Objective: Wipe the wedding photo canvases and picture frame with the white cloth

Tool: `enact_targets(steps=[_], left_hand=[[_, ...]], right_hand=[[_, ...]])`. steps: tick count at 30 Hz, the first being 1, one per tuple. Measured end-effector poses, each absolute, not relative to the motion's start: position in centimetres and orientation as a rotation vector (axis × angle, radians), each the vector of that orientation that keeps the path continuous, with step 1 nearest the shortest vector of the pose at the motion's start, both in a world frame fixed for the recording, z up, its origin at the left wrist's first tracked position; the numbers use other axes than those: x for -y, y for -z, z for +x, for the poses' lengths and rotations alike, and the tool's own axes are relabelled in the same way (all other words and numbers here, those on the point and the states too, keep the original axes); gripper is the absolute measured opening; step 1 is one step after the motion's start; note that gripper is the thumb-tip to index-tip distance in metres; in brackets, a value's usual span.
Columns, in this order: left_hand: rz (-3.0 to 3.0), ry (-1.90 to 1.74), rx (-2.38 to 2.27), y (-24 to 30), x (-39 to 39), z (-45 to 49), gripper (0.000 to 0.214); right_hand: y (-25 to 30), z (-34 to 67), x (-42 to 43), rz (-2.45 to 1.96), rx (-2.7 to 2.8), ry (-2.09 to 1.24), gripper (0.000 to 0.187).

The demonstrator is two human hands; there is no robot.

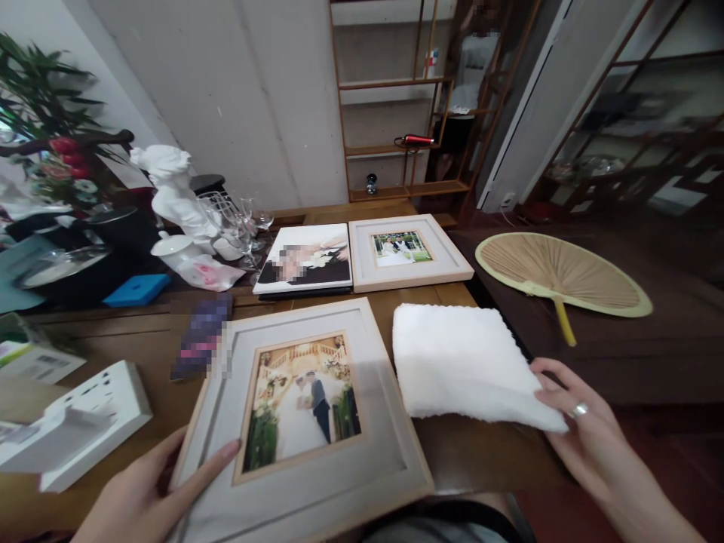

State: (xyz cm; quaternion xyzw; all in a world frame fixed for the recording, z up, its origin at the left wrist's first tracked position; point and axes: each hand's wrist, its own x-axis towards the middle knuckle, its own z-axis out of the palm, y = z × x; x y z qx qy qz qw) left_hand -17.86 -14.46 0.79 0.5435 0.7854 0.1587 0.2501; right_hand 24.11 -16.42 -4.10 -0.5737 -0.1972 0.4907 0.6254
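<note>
My left hand (164, 483) grips the left edge of a framed wedding photo (390, 445), its thumb lying on the front and the other fingers hidden behind. The frame has a pale wood border and a grey mat, and it leans tilted toward me. On the right, my right hand (582, 422), with a ring on one finger, pinches the near corner of a white fluffy cloth (458, 362). Most of that cloth lies folded flat on the wooden table (469, 460), right beside the frame.
Behind lie a second framed photo (446, 264) and a photo album (283, 249). A woven hand fan (559, 275) rests at right. At left are a white bust (175, 196), wine glasses (249, 226), a blue box (137, 289) and a white holder (96, 422). A person (472, 75) stands behind the shelf.
</note>
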Motion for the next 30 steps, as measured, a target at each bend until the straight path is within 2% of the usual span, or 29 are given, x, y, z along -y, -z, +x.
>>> enact_targets(steps=[2, 8, 12, 15, 18, 20, 22, 27, 30], left_hand=[[1.607, -0.288, -2.145, -1.4, 13.8, -17.4, 0.044], [1.914, -0.315, -2.056, -1.3, 12.2, -15.6, 0.047], [2.198, -0.612, -2.156, -1.1, 12.4, -12.4, 0.047], [2.282, -0.744, -1.797, -1.5, 13.7, -6.4, 0.030], [2.247, -0.620, -1.508, -1.9, 14.7, 0.8, 0.033], [2.295, -0.558, -1.563, -2.1, 14.7, 4.5, 0.033], [2.318, -0.422, -1.676, -2.2, 14.3, 6.5, 0.025], [2.318, -0.292, -1.651, -2.8, 13.0, 6.2, 0.032], [2.303, -0.332, -1.625, -3.0, 13.2, 5.4, 0.034]], right_hand=[[4.3, 24.5, 16.3, -1.321, 0.396, -1.104, 0.038], [5.5, 26.7, 16.1, -1.318, 0.344, -1.084, 0.024], [5.7, 27.4, 16.3, -1.322, 0.355, -1.075, 0.019], [5.3, 27.0, 16.5, -1.326, 0.324, -1.081, 0.023], [4.6, 26.5, 16.6, -1.346, 0.319, -1.083, 0.031], [4.2, 26.4, 16.7, -1.362, 0.322, -1.081, 0.035], [4.1, 26.6, 16.7, -1.371, 0.333, -1.085, 0.037], [4.7, 27.7, 17.0, -1.424, 0.441, -0.997, 0.039], [4.5, 27.4, 17.6, -1.571, 0.797, -0.876, 0.033]])
